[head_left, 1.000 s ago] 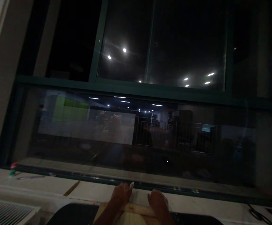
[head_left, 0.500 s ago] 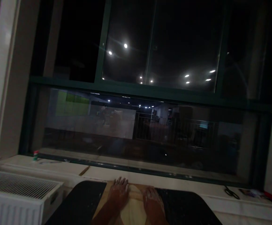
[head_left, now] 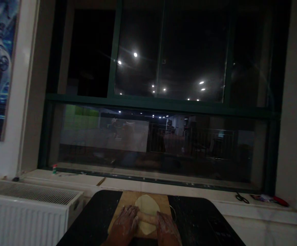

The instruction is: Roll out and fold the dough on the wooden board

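A pale, flattened sheet of dough (head_left: 147, 203) lies on a wooden board (head_left: 126, 198). Across the dough runs a light wooden rolling pin (head_left: 147, 218), its two ends covered by my hands. My left hand (head_left: 125, 220), dusted white with flour, is over the left end, its fingers laid across and pressing on it. On the right end, my right hand (head_left: 166, 225) holds the pin the same way, also floury. Dough shows both beyond and on the near side of the pin.
The board rests on a black table (head_left: 192, 218) against a white windowsill (head_left: 133, 186). Scissors (head_left: 242, 198) and a red item (head_left: 281, 201) lie on the sill at right; a small green-and-red container (head_left: 54, 168) stands left. A white radiator (head_left: 30, 212) is beside the table.
Both hands have come back toward me with the rolling pin, uncovering the far part of the dough. The view has turned a little left, and more of the wall poster shows.
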The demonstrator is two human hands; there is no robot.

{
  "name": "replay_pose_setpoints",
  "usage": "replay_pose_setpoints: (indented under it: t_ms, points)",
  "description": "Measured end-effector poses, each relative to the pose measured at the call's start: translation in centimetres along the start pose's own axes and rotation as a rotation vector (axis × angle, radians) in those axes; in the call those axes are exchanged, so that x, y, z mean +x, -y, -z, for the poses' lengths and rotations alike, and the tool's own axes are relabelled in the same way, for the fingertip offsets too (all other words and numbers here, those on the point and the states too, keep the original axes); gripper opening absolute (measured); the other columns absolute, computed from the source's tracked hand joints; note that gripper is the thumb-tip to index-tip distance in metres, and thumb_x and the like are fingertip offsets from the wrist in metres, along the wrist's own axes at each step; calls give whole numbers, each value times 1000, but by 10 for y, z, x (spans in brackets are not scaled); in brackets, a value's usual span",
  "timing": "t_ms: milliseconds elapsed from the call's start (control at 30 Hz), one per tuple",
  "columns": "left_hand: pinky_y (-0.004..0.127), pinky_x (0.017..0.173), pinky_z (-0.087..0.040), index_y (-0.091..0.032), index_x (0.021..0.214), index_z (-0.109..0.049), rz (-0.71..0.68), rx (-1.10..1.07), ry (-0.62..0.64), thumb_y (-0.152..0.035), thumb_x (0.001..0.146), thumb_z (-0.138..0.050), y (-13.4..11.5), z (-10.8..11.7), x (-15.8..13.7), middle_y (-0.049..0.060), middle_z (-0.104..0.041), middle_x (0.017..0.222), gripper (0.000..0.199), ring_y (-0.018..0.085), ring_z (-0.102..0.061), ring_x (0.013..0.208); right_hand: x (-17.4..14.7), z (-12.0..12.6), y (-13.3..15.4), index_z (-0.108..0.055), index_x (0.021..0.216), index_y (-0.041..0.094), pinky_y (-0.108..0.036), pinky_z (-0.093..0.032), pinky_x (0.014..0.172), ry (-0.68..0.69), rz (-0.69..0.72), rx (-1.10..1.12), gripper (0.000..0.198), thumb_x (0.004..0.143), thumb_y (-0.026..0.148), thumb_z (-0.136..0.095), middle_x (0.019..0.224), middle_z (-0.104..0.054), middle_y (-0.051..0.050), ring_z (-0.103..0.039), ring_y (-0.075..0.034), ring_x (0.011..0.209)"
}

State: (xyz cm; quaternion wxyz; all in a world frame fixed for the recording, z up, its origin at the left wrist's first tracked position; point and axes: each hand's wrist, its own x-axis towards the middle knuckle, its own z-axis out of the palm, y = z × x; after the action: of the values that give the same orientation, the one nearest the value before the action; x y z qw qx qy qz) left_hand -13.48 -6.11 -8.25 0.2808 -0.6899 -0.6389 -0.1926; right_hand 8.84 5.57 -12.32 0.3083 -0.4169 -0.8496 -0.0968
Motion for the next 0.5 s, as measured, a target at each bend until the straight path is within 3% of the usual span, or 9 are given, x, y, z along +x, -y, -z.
replay_pose_setpoints:
  t_ms: [133, 267, 367, 500]
  points:
    - [49, 115, -48, -30, 135, -61, -90, 42, 24, -17, 102, -41, 8, -18, 13, 3, -64, 145, 41, 25, -58, 135, 23, 4, 3, -63, 139, 30, -48, -40, 120, 112, -53, -16, 46, 99, 21, -42, 149, -56, -1, -49, -27, 142]
    - [55, 116, -45, -28, 135, -63, -59, 47, 153, -14, 98, -45, 14, -35, 41, 7, -62, 146, 44, 30, -57, 136, 54, 31, 5, -63, 139, 27, -54, -39, 119, 239, -44, -85, 48, 100, 15, -38, 149, -57, -5, -47, -28, 143]
    - [52, 114, -47, -28, 136, -63, 9, 41, 240, -15, 98, -46, 17, -47, 65, 9, -64, 144, 43, 28, -60, 133, 76, 44, 4, -64, 136, 22, -55, -43, 114, 267, -20, -154, 48, 98, 11, -37, 147, -60, -11, -51, -30, 140]
    - [53, 106, -53, -27, 129, -67, 75, 42, 269, -16, 99, -45, 25, -63, 94, 9, -72, 132, 39, 28, -67, 122, 100, 34, -5, -70, 127, 19, -46, -52, 102, 276, 9, -118, 44, 93, 5, -45, 133, -70, -14, -63, -29, 125]
